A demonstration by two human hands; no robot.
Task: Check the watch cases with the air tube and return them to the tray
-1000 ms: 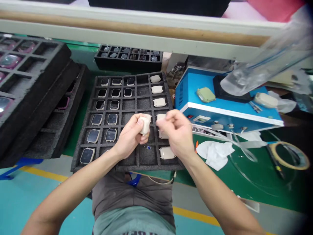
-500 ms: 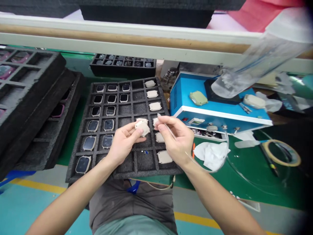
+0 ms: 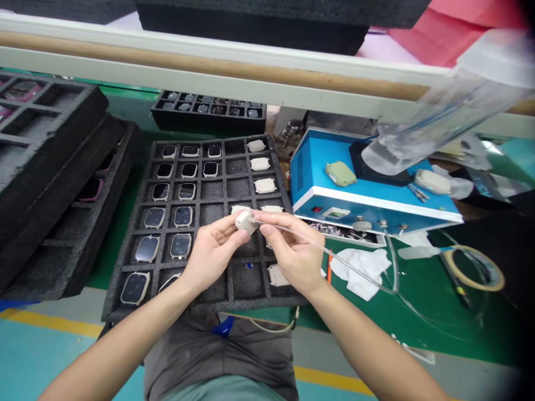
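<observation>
My left hand (image 3: 213, 250) is closed on a cream smartwatch case (image 3: 244, 221), pinched between thumb and fingers above the tray. Closed around the end of a thin clear tube (image 3: 321, 245) is my right hand (image 3: 295, 253); the tube's tip meets the right side of the case. Below both hands lies a black foam tray (image 3: 217, 214) divided into square cells. Smartwatches with dark screens (image 3: 147, 248) fill cells on its left, and cream cases (image 3: 264, 185) stand in its right column. My hands hide several cells in the middle.
A blue machine box (image 3: 309, 167) stands at the right, carrying a green watch case (image 3: 340, 174) and a clear cylinder (image 3: 434, 117). White tissue (image 3: 363, 267) and a tape roll (image 3: 474, 267) lie on the green table. Stacked foam trays (image 3: 54, 184) rise at the left; a shelf edge (image 3: 209, 67) crosses above.
My right hand has moved left and brought the tube's tip against the cream case. The case has turned slightly in my left hand. The whole view has shifted a little.
</observation>
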